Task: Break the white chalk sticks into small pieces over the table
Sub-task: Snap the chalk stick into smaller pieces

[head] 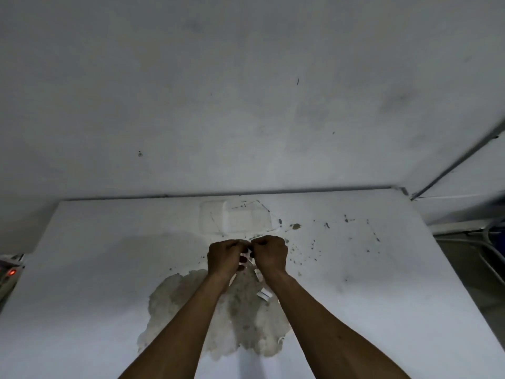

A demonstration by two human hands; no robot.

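Observation:
My left hand [225, 255] and my right hand [270, 253] are pressed together knuckle to knuckle above the middle of the white table [95, 269]. Both are closed on a white chalk stick [250, 242], of which only a sliver shows between the fingertips. Several short white chalk pieces [264, 294] lie on the table under my right wrist, and another piece [257, 274] shows just below the right hand. More pieces are hidden behind my forearms.
A large patch of worn, peeled surface [246, 324] spreads beneath my arms. Dark specks and scratches dot the table's right half. A grey wall [246, 91] rises behind the far edge. A device with a red light [11, 272] sits at the left edge.

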